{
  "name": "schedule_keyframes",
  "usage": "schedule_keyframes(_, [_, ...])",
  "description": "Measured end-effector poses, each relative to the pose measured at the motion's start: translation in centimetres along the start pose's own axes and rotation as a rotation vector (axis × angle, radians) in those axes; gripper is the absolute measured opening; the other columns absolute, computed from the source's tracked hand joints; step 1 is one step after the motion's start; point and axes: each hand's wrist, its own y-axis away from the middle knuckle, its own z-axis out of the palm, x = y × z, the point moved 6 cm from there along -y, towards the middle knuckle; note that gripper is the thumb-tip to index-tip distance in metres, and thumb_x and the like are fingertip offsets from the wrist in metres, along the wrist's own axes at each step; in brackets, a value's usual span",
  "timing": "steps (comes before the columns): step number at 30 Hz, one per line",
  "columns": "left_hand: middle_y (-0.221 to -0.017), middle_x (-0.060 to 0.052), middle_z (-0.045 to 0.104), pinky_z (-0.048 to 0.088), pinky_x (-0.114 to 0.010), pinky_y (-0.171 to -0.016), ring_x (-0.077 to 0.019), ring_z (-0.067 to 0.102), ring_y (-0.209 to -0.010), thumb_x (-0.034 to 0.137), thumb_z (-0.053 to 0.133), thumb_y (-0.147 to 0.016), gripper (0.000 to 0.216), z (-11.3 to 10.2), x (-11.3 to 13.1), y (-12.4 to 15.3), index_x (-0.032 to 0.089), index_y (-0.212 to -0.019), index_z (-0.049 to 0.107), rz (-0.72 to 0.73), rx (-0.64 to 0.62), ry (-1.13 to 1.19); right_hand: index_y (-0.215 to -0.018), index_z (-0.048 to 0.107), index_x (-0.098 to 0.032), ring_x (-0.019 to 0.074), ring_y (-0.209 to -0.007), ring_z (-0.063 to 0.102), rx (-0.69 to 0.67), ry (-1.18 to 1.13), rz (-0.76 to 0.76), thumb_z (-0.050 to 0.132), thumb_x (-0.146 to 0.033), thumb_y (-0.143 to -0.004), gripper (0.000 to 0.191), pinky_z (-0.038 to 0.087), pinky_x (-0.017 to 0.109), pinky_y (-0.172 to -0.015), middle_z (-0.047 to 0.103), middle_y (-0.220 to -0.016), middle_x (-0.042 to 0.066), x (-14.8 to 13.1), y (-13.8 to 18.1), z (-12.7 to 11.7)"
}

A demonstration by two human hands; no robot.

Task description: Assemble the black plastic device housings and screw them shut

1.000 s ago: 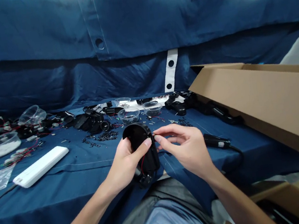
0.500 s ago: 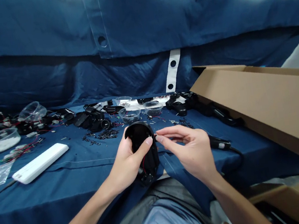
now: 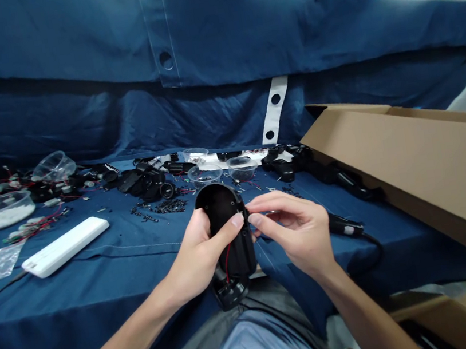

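Observation:
A hollow black plastic housing (image 3: pixel 217 197) with a rounded top and a red wire inside is held up over the table's front edge. My left hand (image 3: pixel 198 254) grips it from the left, its thumb reaching across the opening to the right rim. At that same rim my right hand (image 3: pixel 294 226) is closed in a pinch, thumb and forefinger touching the housing's outer side. Whatever small thing is between those fingertips is too hidden to name. Below the opening, a rounded black end piece (image 3: pixel 232 294) hangs at the housing's lower end.
Black parts (image 3: pixel 145 181), clear plastic bowls (image 3: pixel 243 168) and scattered small screws (image 3: pixel 171 205) lie behind my hands. A white power strip (image 3: pixel 66 247) is on the left. To the right are a corded black tool (image 3: pixel 346 225) and a large cardboard box (image 3: pixel 422 165).
The housing has tilted slightly, so more of its interior, red wire and lower end shows. Both hands stay at its right rim. The whole view has shifted a little.

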Motion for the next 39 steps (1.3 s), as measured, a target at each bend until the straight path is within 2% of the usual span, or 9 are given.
schedule_keyframes(8, [-0.089,-0.005,0.076,0.062,-0.029,-0.061,-0.0206,0.075,-0.07,0.043,0.088,-0.082,0.047,0.1,-0.1,0.5,0.02,-0.112,0.06,-0.047,-0.07,0.054,-0.088,0.084,-0.029,0.0188,-0.089,0.073,-0.079,-0.137,0.062,0.091,-0.023,-0.079,0.013,0.066,0.028,-0.067,0.075,-0.098,0.004,0.5,-0.6,-0.1])
schedule_keyframes(11, [-0.084,-0.003,0.075,0.061,-0.03,-0.056,-0.0226,0.075,-0.065,0.044,0.091,-0.077,0.051,0.3,-0.3,0.9,0.021,-0.11,0.06,-0.102,-0.118,0.054,-0.113,0.078,-0.033,0.0261,-0.113,0.073,-0.171,-0.202,0.142,0.098,-0.033,-0.07,0.047,0.068,0.035,-0.083,0.073,-0.127,0.006,0.7,-0.9,-0.1])
schedule_keyframes(14, [-0.081,-0.004,0.075,0.062,-0.032,-0.056,-0.0249,0.076,-0.064,0.046,0.09,-0.079,0.047,0.7,-0.3,1.3,0.022,-0.106,0.059,-0.146,-0.198,0.04,-0.142,0.063,-0.039,0.0338,-0.137,0.063,-0.321,-0.257,0.207,0.097,-0.044,-0.071,0.079,0.065,0.046,-0.1,0.059,-0.157,0.007,0.5,-0.6,0.5])
schedule_keyframes(18, [-0.08,-0.004,0.075,0.06,-0.031,-0.053,-0.0244,0.074,-0.062,0.046,0.09,-0.077,0.049,1.1,0.2,1.6,0.022,-0.105,0.058,-0.154,-0.229,0.043,-0.143,0.067,-0.039,0.0318,-0.13,0.069,-0.372,-0.297,0.223,0.089,-0.038,-0.083,0.064,0.065,0.045,-0.1,0.067,-0.148,0.005,-0.3,0.4,1.2])
schedule_keyframes(25, [-0.081,-0.003,0.072,0.06,-0.03,-0.056,-0.0216,0.072,-0.064,0.04,0.09,-0.078,0.043,0.9,1.1,2.3,0.022,-0.106,0.063,-0.123,-0.211,0.01,-0.141,0.069,-0.04,0.0297,-0.119,0.074,-0.286,-0.253,0.199,0.088,-0.035,-0.084,0.06,0.067,0.043,-0.096,0.068,-0.147,0.004,-1.4,1.3,1.2])
schedule_keyframes(30, [-0.085,-0.002,0.072,0.06,-0.028,-0.06,-0.0198,0.071,-0.069,0.039,0.087,-0.083,0.041,0.7,1.4,2.1,0.022,-0.113,0.065,-0.1,-0.174,-0.013,-0.141,0.068,-0.039,0.0252,-0.117,0.074,-0.357,-0.283,0.17,0.088,-0.034,-0.085,0.06,0.063,0.041,-0.102,0.069,-0.146,0.002,-0.5,0.5,1.5])
schedule_keyframes(35, [-0.097,-0.004,0.075,0.058,-0.028,-0.075,-0.0198,0.071,-0.085,0.042,0.085,-0.085,0.04,-0.1,1.8,1.3,0.019,-0.113,0.069,-0.031,0.074,0.048,-0.143,0.063,-0.033,0.0225,-0.125,0.069,-0.211,-0.131,0.104,0.068,-0.035,-0.101,0.043,0.062,0.038,-0.102,0.065,-0.147,0.007,0.3,-0.3,1.5])
schedule_keyframes(37, [-0.102,-0.006,0.076,0.056,-0.027,-0.078,-0.0199,0.07,-0.092,0.04,0.079,-0.09,0.03,-0.6,1.6,1.3,0.017,-0.105,0.07,-0.064,0.177,0.061,-0.126,0.071,-0.029,0.0199,-0.115,0.07,-0.069,0.07,-0.026,0.067,-0.03,-0.101,0.025,0.062,0.034,-0.094,0.069,-0.131,0.007,-0.8,0.0,0.8])
schedule_keyframes(39, [-0.106,-0.007,0.076,0.053,-0.027,-0.076,-0.0201,0.07,-0.094,0.039,0.073,-0.095,0.025,-0.9,1.3,1.3,0.016,-0.104,0.071,-0.107,0.232,0.072,-0.105,0.074,-0.026,0.0164,-0.099,0.068,-0.022,0.298,-0.156,0.072,-0.025,-0.097,0.008,0.059,0.029,-0.085,0.069,-0.109,0.004,-2.3,0.7,0.8])
